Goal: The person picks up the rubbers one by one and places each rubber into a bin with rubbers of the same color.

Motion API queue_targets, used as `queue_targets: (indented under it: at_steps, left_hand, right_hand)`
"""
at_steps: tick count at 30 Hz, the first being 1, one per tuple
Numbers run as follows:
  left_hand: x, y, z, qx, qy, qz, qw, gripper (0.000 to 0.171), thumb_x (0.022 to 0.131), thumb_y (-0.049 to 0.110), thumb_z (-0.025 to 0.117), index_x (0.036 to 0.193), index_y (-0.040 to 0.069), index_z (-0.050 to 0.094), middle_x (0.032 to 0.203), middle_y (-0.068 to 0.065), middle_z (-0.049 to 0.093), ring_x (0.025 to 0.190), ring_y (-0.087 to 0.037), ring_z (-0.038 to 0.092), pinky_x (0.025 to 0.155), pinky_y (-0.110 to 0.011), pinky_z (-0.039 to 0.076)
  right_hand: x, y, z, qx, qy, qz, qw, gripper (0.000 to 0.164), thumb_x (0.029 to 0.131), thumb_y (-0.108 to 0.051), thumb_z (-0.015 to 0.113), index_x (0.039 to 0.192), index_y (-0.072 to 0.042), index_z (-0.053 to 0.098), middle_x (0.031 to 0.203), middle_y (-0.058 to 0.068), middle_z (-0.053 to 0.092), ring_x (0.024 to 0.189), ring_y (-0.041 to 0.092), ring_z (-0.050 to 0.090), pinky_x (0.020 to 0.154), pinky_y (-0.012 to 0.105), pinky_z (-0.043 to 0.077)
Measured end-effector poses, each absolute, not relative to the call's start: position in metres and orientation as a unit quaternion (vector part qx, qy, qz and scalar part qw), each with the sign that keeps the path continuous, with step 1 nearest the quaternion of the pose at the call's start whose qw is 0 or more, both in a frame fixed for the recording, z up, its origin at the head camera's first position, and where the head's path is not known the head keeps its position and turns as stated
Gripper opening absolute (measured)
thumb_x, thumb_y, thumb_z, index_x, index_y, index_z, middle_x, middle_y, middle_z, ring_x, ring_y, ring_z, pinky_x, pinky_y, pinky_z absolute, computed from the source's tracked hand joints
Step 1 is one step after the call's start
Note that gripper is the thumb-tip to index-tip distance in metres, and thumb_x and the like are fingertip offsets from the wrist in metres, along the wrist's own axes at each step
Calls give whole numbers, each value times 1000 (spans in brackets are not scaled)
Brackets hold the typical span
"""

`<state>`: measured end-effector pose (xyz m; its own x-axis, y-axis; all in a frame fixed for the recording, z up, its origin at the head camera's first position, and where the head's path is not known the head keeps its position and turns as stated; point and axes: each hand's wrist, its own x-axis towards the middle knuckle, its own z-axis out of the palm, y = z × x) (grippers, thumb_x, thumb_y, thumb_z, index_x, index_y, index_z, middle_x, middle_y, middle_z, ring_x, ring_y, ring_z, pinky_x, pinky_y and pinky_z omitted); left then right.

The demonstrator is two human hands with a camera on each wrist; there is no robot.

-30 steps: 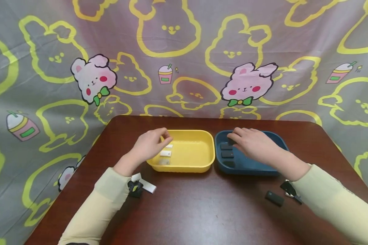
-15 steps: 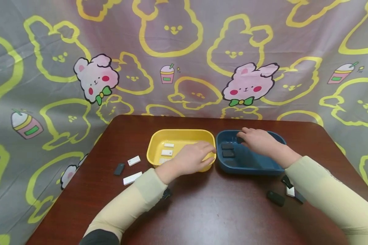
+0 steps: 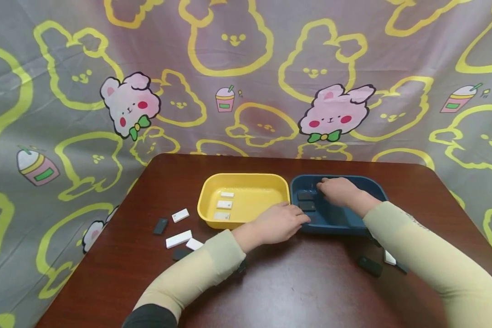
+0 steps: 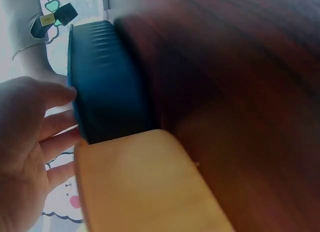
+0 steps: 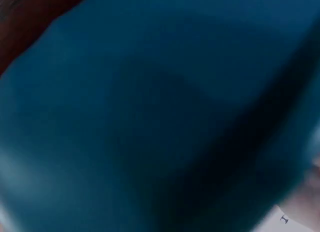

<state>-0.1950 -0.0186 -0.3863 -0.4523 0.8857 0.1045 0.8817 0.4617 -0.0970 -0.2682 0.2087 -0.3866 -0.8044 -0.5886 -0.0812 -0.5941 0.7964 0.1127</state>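
My left hand [image 3: 280,222] lies over the near left corner of the blue tray [image 3: 336,230]. In the left wrist view, its thumb [image 4: 59,94] touches the rim, while the fingertips pass behind it. My right hand [image 3: 339,193] reaches down inside the blue tray near its far left part; whatever lies under its fingers is hidden. Two small flat black blocks [image 3: 306,207] lie at the tray's left side. The yellow tray [image 3: 254,224] stands directly left of the blue one and holds three small flat white blocks [image 3: 224,205]. The right wrist view shows mostly blurred blue plastic.
On the brown table [image 3: 291,291], loose white blocks [image 3: 179,239] and black blocks [image 3: 161,226] lie to the left, partly behind my left sleeve. A black block [image 3: 370,266] and a white piece [image 3: 389,258] lie to the right. A patterned curtain [image 3: 254,82] closes off the back.
My left hand has moved right from the yellow tray's left side to the blue tray's near corner, uncovering the white blocks. My right hand, earlier over a dark piece, has lowered slightly into the blue tray.
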Motion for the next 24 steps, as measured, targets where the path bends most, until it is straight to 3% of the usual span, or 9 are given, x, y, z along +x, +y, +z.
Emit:
queue_targets:
  at_steps: [7, 16, 24]
  left_hand:
    - [-195, -15, -393, -498, -865, -18, 52, 32, 94, 15, 64, 126, 15, 65, 114, 1, 67, 103, -10, 61, 90, -19, 46]
    - [-194, -12, -393, -485, -873, -37, 12, 35, 94, 15, 64, 129, 15, 63, 119, 1, 66, 107, -9, 61, 92, -19, 45]
    - [-193, -12, -392, -480, -876, -35, 10, 36, 94, 15, 65, 130, 14, 62, 120, 1, 66, 108, -10, 61, 92, -19, 44]
  right_hand:
    - [-274, 208, -395, -289, 952, 75, 62, 33, 89, -7, 69, 119, 6, 63, 115, 26, 63, 102, 37, 64, 85, 48, 51]
    - [-274, 212, -402, -273, 958, 54, 71, 35, 88, -7, 70, 120, 5, 63, 118, 28, 61, 107, 41, 61, 89, 52, 48]
    - [-270, 214, -397, -275, 959, 45, 52, 37, 87, -8, 72, 120, 5, 63, 119, 26, 62, 113, 40, 58, 91, 52, 47]
